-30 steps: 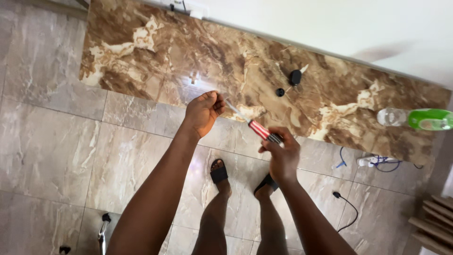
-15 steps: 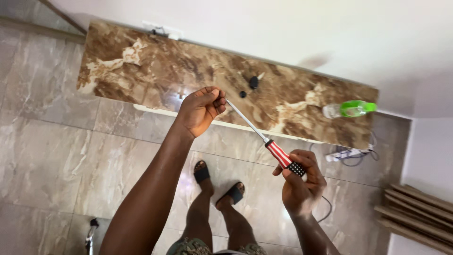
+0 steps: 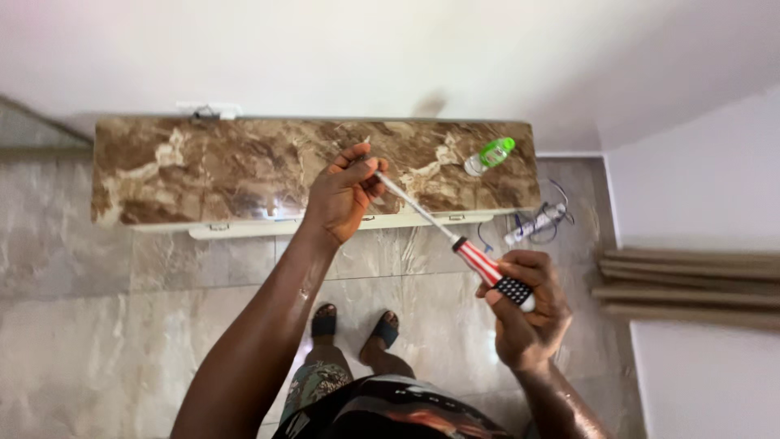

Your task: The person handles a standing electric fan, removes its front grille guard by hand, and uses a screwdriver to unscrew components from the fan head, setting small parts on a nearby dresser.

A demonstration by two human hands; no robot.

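I hold a long screwdriver (image 3: 455, 237) with both hands, above a brown marbled cabinet top (image 3: 203, 167). My right hand (image 3: 526, 313) grips its red, white and black patterned handle. My left hand (image 3: 345, 195) pinches the far end of the metal shaft, its fingers closed around the tip. The shaft runs diagonally from upper left to lower right between the hands. My feet in dark sandals (image 3: 356, 327) stand on the tiled floor below.
A clear bottle with a green cap (image 3: 489, 155) lies on the right end of the cabinet top. Cables and a small device (image 3: 536, 223) lie on the floor by the cabinet. Wooden strips (image 3: 691, 284) lean at the right wall.
The view has pulled back and shifted, so the cabinet sits farther away. My hands have spread apart along the screwdriver, the right one lower and further right.
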